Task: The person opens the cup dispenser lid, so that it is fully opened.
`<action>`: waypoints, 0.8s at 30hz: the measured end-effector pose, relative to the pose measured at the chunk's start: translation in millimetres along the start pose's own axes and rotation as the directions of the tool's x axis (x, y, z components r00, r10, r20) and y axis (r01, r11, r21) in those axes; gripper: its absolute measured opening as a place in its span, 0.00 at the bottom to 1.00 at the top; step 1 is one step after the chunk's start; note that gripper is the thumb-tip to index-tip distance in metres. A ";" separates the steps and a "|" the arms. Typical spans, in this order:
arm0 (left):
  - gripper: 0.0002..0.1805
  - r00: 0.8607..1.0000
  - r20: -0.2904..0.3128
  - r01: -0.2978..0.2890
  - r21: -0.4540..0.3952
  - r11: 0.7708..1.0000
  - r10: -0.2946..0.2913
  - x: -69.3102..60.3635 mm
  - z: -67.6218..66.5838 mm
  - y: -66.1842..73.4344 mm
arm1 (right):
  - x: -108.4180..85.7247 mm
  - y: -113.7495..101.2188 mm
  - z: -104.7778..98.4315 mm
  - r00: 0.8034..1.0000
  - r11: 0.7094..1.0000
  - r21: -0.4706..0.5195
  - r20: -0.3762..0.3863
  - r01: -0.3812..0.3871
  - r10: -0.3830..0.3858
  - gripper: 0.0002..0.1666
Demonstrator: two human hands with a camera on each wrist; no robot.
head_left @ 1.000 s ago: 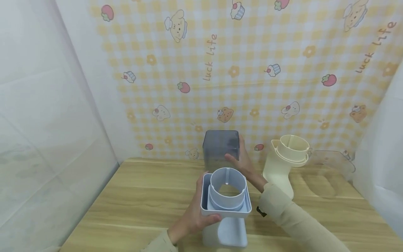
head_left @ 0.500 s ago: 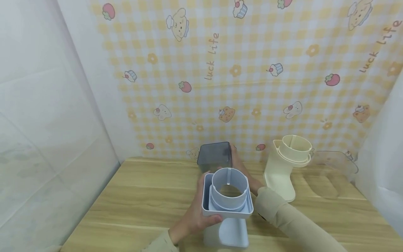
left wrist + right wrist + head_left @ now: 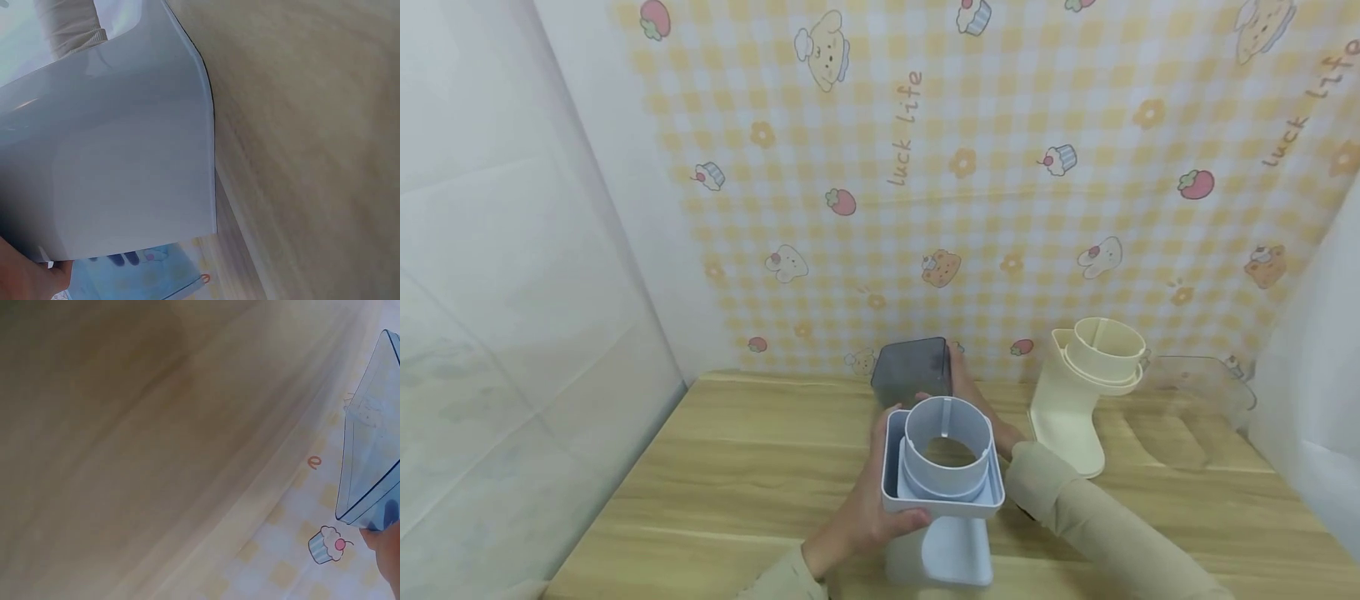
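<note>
My left hand (image 3: pixel 868 508) grips the side of a pale blue plastic stand (image 3: pixel 947 492), its thumb over the front rim. The stand has a square top with a round collar and a scooped foot below; in the left wrist view its smooth body (image 3: pixel 125 162) fills much of the frame. Just behind it, my right hand (image 3: pixel 972 396) holds a translucent smoky-blue square container (image 3: pixel 912 367) by its right side. That container tilts to the left, and its lower part is hidden behind the stand. The right wrist view catches only the container's edge (image 3: pixel 369 450) and some fingers.
A cream stand (image 3: pixel 1067 417) of like shape stands upright to the right, beyond my right forearm. Beside it lies a clear, see-through container (image 3: pixel 1180 408), hard to make out. A checked cloth (image 3: pixel 970 208) hangs behind the wooden table (image 3: pixel 737 467).
The smoky-blue container has come down and tilted left, my right hand moving with it, mostly in the first half second. The pale blue stand and left hand stay in place.
</note>
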State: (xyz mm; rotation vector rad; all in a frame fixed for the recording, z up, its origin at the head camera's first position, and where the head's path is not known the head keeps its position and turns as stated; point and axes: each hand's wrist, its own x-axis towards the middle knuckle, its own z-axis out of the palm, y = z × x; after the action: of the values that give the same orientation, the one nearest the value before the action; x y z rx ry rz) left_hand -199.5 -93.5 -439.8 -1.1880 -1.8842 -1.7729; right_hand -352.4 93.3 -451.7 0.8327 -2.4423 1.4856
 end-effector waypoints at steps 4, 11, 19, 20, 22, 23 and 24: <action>0.63 1.000 0.001 -0.013 -0.009 1.000 0.013 1.3 0.3 -0.8 | 1.8 3.9 -0.5 1.000 0.999 -0.046 0.005 -0.003 0.004 0.63; 0.63 1.000 -0.007 0.004 0.016 1.000 -0.004 0.3 1.6 -0.5 | 2.2 12.6 -8.0 0.997 0.997 -0.046 0.055 0.060 -0.057 0.70; 0.62 0.998 -0.034 0.046 0.057 0.997 -0.045 -2.7 1.1 -0.7 | 2.0 25.2 -25.6 0.988 0.996 -0.030 0.128 0.088 -0.084 0.52; 0.62 0.998 -0.034 0.048 0.060 0.997 -0.046 -2.9 1.0 -0.7 | 0.4 26.2 -27.6 0.987 0.997 -0.018 0.140 0.078 -0.075 0.50; 0.62 0.998 -0.033 0.049 0.061 0.997 -0.047 -3.3 0.9 -0.9 | -3.2 28.9 -31.4 0.984 0.997 0.027 0.165 0.067 -0.070 0.50; 0.62 0.998 -0.032 0.048 0.060 0.997 -0.047 -3.5 0.8 -1.0 | -5.1 29.8 -33.3 0.982 0.997 0.049 0.176 0.065 -0.073 0.49; 0.62 0.999 -0.032 0.046 0.057 0.997 -0.044 -3.7 0.7 -1.0 | -6.9 31.3 -35.0 0.980 0.996 0.063 0.181 0.070 -0.080 0.49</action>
State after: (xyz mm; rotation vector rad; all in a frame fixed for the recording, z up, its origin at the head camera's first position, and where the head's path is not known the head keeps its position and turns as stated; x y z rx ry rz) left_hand -197.7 -94.0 -443.2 -1.1012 -1.9451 -1.7375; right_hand -368.6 136.9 -461.3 1.1062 -2.4741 1.5189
